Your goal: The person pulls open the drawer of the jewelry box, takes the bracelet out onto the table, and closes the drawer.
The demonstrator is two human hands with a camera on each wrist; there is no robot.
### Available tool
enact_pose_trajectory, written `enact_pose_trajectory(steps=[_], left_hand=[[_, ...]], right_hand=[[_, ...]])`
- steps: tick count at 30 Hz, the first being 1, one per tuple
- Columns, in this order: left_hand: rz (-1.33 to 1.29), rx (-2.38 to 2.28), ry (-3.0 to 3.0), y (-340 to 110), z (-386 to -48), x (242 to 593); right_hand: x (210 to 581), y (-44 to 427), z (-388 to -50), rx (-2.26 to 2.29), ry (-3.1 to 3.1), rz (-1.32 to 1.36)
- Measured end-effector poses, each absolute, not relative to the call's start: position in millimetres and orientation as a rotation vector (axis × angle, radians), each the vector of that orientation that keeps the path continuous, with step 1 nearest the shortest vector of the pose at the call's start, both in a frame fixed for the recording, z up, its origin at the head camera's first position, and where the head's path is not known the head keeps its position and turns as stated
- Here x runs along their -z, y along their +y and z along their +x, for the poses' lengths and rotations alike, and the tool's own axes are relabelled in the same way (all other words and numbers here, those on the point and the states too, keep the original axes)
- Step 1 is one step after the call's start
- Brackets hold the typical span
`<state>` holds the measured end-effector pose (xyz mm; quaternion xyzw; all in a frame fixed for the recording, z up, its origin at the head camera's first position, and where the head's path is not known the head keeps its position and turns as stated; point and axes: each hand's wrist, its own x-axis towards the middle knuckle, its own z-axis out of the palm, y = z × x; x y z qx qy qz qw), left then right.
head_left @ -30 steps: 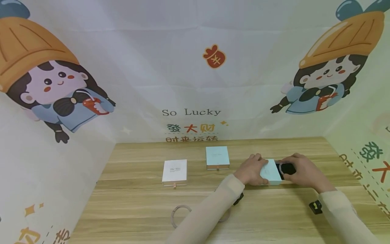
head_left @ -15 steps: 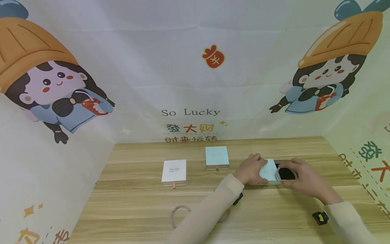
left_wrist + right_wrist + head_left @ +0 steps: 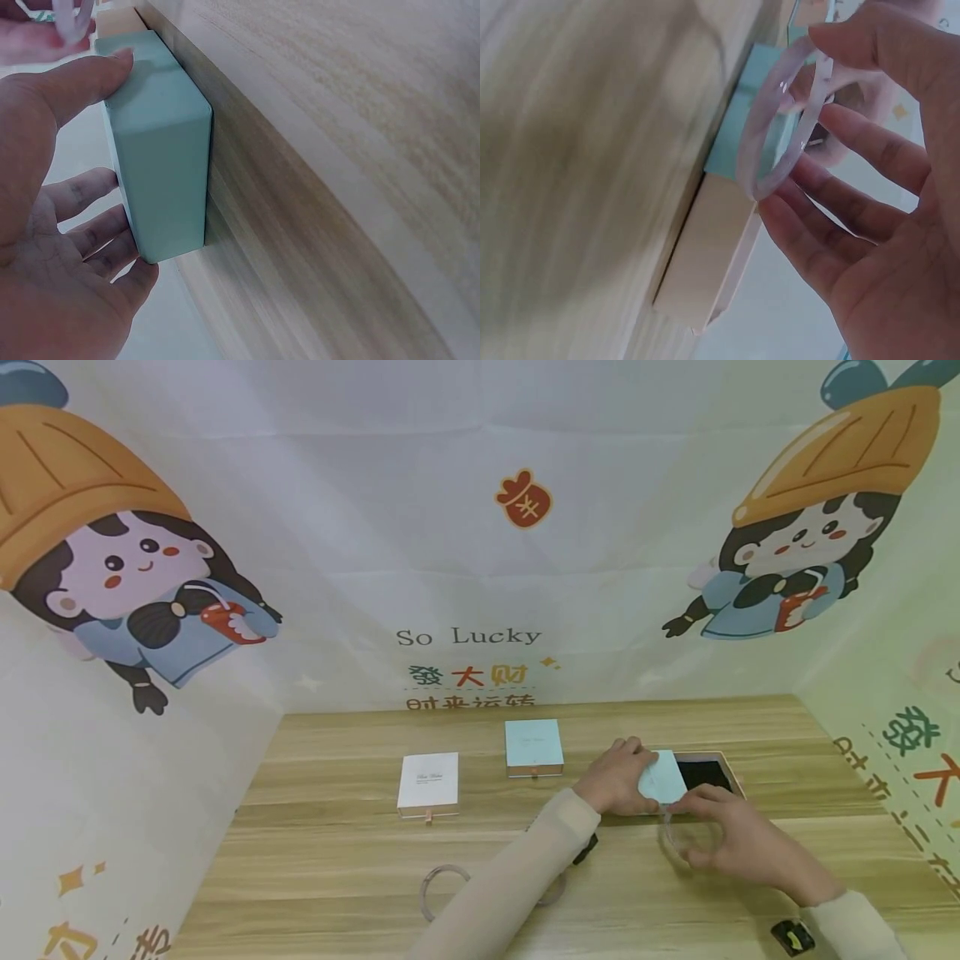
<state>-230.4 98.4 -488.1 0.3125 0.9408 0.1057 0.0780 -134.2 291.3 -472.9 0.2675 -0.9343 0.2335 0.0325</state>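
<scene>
My left hand (image 3: 618, 777) grips the mint-green sleeve (image 3: 663, 777) of a jewelry box, thumb on the near side and fingers on the far side. Out of the sleeve's right end sticks a drawer with a black lining (image 3: 703, 773); its pinkish outer wall (image 3: 705, 247) shows in the right wrist view. A pale, translucent lilac bangle (image 3: 759, 139) is pinched between thumb and fingertips of my right hand (image 3: 746, 839). That hand holds it in front of the box, above the wooden table. In the left wrist view only part of the bangle shows, blurred, at the top left.
A white box (image 3: 429, 781) and another mint-green box (image 3: 534, 743) stand to the left on the wooden table (image 3: 322, 843). Near the front lies a bangle (image 3: 426, 893); a second bangle (image 3: 556, 892) is partly hidden by my left sleeve. A printed cloth wall (image 3: 337, 568) encloses the table.
My right hand has lifted the bangle out of the drawer and brought it toward me, in front of the box. The black lining is now uncovered. The left hand keeps its hold.
</scene>
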Motion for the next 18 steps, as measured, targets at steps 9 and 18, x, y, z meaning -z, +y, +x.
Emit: enact_pose_trajectory(steps=[9, 18], left_hand=[[0.940, -0.320, 2.819, 98, -231, 488], [0.940, -0.322, 2.816, 98, -230, 487]], right_hand=[[489, 280, -120, -0.591, -2.803, 0.991], [498, 276, -114, -0.523, -2.786, 1.017]])
